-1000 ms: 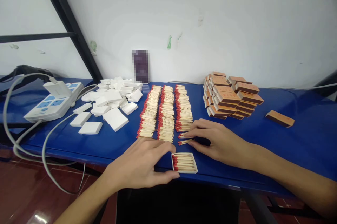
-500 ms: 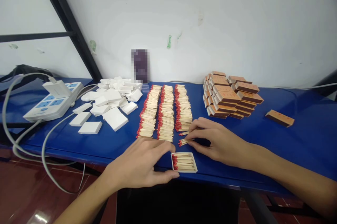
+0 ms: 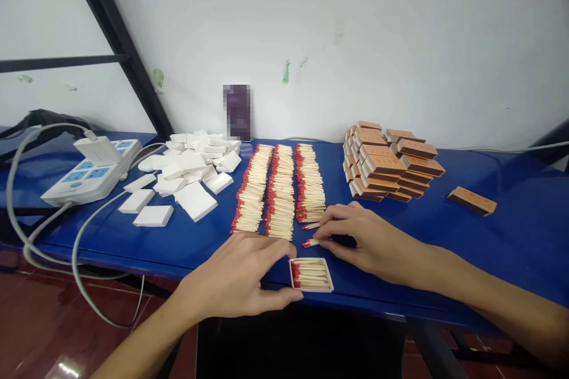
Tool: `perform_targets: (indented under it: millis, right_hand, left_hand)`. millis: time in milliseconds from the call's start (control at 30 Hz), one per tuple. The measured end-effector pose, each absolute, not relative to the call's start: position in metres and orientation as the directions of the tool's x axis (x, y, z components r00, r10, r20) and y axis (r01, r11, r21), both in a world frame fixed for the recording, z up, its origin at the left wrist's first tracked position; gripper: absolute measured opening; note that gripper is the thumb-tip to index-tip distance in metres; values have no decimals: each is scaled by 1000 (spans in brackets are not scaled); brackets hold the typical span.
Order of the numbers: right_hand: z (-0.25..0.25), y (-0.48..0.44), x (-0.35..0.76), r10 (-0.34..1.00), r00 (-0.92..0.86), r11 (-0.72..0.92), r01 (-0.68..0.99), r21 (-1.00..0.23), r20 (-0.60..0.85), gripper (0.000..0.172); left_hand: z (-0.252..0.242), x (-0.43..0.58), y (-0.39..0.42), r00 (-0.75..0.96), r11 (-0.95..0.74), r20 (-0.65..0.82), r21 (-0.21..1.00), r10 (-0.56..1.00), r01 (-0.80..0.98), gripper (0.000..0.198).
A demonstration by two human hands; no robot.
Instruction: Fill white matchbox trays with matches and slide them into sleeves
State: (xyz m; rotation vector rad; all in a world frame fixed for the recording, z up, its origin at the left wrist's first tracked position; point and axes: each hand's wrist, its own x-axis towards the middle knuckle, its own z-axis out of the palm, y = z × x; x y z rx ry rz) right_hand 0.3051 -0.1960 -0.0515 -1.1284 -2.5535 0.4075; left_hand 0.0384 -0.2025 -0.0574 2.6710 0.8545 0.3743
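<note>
A small white matchbox tray (image 3: 329,279) lies at the table's front edge, filled with red-headed matches (image 3: 311,275). My left hand (image 3: 242,275) grips its left end between thumb and fingers. Just beyond the tray, my right hand (image 3: 362,239) pinches a few matches (image 3: 312,243), their red heads pointing left. Farther back, three long rows of matches lie side by side: a left row (image 3: 252,189), a middle row (image 3: 281,192) and a right row (image 3: 310,183). A couple of loose matches (image 3: 310,226) sit at the near end of the right row.
White empty-looking trays (image 3: 195,200) are heaped at the left. Brown matchbox sleeves (image 3: 384,164) are stacked at the right, with a single matchbox sleeve (image 3: 472,200) apart from them. A power strip (image 3: 95,174) with cables stands far left. A phone-like object (image 3: 238,112) leans on the wall.
The fingers of my right hand have shifted slightly on the pinched matches. My left hand and the tray stay in place.
</note>
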Motion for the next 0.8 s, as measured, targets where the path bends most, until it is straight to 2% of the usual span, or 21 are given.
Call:
perform_targets:
  millis: [267, 633, 800]
  right_hand:
    - [-56, -196, 306, 704, -682, 699, 616, -362, 199, 19]
    - [-51, -195, 304, 723, -678, 671, 642, -372, 135, 18]
    - [-50, -194, 303, 725, -669, 676, 650, -347, 161, 18]
  left_hand:
    - [-58, 40, -202, 781, -772, 163, 366, 602, 519, 31]
    - [-57, 40, -203, 783, -771, 153, 367, 602, 521, 31]
    - [-57, 39, -202, 785, -771, 151, 369, 601, 519, 30]
